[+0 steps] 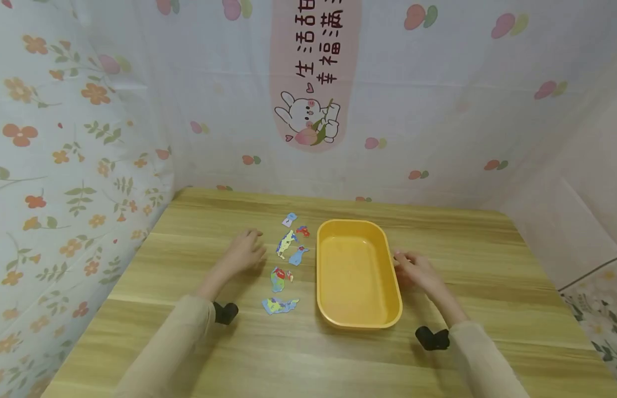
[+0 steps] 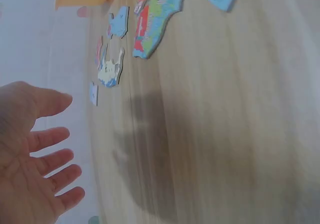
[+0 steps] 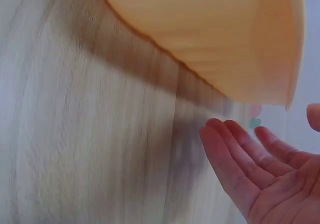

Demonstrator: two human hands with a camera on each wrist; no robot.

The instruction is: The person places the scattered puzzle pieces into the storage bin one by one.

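Observation:
A yellow-orange plastic tray (image 1: 355, 276) stands on the table with nothing inside it. Left of it lie several flat map puzzle pieces (image 1: 287, 243), printed in blue, yellow, green and red. My left hand (image 1: 245, 251) hovers beside these pieces, fingers spread and relaxed, holding nothing; its shadow falls on the wood in the left wrist view. Beside the tray's right wall is my right hand (image 1: 415, 270), its fingers loosely extended and the palm bare in the right wrist view. One piece in green, red and blue (image 2: 159, 17) appears close up in the left wrist view.
The wood-grain table (image 1: 288, 359) reaches back to a white cloth (image 1: 229, 110) with printed fruit and a rabbit. Flowered cloth (image 1: 79, 166) hangs on the left. A black wrist mount (image 1: 226, 313) sits at the left cuff, another mount (image 1: 432, 338) at the right.

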